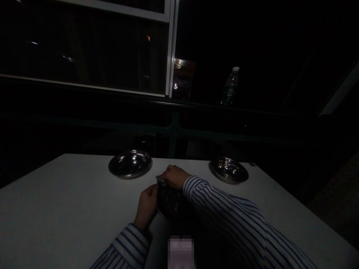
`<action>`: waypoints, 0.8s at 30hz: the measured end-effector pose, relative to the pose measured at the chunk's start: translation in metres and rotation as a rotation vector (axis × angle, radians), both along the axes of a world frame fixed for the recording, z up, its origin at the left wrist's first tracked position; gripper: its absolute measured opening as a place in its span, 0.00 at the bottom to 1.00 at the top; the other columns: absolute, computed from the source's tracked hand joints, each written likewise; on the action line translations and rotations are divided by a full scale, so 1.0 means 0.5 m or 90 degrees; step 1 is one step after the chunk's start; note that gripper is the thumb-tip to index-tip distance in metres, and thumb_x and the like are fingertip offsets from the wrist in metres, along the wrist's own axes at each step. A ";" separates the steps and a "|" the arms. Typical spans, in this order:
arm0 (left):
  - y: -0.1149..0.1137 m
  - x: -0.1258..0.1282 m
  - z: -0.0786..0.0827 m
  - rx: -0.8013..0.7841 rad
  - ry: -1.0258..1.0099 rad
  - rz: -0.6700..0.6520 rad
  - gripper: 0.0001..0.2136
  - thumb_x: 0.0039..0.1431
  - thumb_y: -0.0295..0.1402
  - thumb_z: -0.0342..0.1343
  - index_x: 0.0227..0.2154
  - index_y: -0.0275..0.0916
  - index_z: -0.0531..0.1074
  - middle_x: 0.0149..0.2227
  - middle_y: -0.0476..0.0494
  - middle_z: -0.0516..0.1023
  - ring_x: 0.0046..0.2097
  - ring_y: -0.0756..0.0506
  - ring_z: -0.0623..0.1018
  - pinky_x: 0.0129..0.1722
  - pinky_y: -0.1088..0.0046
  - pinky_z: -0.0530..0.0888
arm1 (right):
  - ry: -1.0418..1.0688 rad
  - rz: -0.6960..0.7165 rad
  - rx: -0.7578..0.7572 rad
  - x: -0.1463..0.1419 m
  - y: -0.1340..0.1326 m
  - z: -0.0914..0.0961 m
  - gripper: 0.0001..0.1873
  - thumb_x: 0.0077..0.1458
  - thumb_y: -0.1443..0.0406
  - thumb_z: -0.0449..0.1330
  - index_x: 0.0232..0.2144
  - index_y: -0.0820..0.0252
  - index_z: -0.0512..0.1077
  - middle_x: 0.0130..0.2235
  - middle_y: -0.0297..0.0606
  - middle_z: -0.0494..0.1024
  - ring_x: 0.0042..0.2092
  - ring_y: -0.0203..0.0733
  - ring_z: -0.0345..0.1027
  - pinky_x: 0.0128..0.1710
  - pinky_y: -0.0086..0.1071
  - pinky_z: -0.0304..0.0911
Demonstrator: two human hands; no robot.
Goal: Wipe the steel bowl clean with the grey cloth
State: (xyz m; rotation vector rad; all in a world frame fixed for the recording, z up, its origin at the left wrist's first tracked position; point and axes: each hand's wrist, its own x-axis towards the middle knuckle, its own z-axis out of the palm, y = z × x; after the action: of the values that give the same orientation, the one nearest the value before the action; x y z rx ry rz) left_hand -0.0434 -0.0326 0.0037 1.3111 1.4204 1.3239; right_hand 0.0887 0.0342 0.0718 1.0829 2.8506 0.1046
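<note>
In the dim head view, a dark round metal bowl [171,203] lies on the white table in front of me, mostly in shadow. My left hand [147,204] is closed at its left edge, with thumb and fingers pinched at the rim. Reaching across from the right, my right hand [174,177] is closed over the far side of the bowl. Under its fingertips is a small greenish piece [160,179], perhaps cloth or sponge; its kind is too dark to make out. The palms and some fingers are hidden.
Toward the table's back edge stand a shiny metal bowl [130,164] on the left and another metal bowl [229,170] on the right. Beyond the white table [70,209], a clear bottle [230,86] with a white cap stands on a ledge by a window frame [170,48].
</note>
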 end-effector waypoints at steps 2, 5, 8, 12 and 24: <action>0.001 0.000 -0.001 -0.010 -0.009 -0.007 0.18 0.50 0.42 0.48 0.32 0.32 0.76 0.30 0.40 0.80 0.35 0.41 0.77 0.35 0.68 0.71 | -0.007 -0.042 0.001 0.039 0.000 0.004 0.15 0.53 0.69 0.50 0.43 0.57 0.68 0.41 0.42 0.76 0.47 0.46 0.64 0.40 0.34 0.57; 0.000 0.004 0.001 -0.032 -0.021 -0.009 0.19 0.50 0.42 0.48 0.33 0.32 0.76 0.32 0.39 0.80 0.36 0.41 0.77 0.35 0.67 0.71 | -0.019 -0.107 -0.020 0.111 -0.003 0.010 0.14 0.54 0.68 0.48 0.41 0.60 0.70 0.38 0.44 0.77 0.40 0.44 0.69 0.35 0.32 0.59; -0.002 0.005 0.006 -0.034 -0.023 -0.018 0.19 0.50 0.42 0.48 0.34 0.31 0.76 0.32 0.37 0.80 0.37 0.40 0.77 0.36 0.66 0.71 | -0.021 -0.130 -0.031 0.117 -0.007 0.011 0.14 0.54 0.67 0.49 0.40 0.61 0.71 0.38 0.47 0.76 0.40 0.46 0.70 0.35 0.33 0.59; -0.003 0.000 0.008 -0.021 -0.030 -0.038 0.18 0.47 0.43 0.52 0.33 0.32 0.76 0.31 0.37 0.80 0.36 0.39 0.78 0.35 0.65 0.72 | 0.009 -0.084 -0.044 0.040 0.006 0.010 0.16 0.52 0.68 0.50 0.42 0.55 0.71 0.42 0.43 0.75 0.46 0.47 0.67 0.40 0.34 0.58; -0.004 0.008 0.009 -0.019 -0.013 0.006 0.17 0.49 0.39 0.50 0.34 0.31 0.76 0.36 0.36 0.80 0.38 0.40 0.78 0.38 0.67 0.71 | 0.149 -0.280 -0.086 0.196 -0.111 -0.017 0.19 0.56 0.70 0.44 0.46 0.63 0.68 0.42 0.46 0.76 0.44 0.42 0.70 0.41 0.29 0.57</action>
State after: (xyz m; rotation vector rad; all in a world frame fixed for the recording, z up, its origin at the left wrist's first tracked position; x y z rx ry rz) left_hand -0.0396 -0.0348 0.0083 1.2695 1.4288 1.3141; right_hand 0.1867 -0.0212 0.0635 1.7558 2.6728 -0.2585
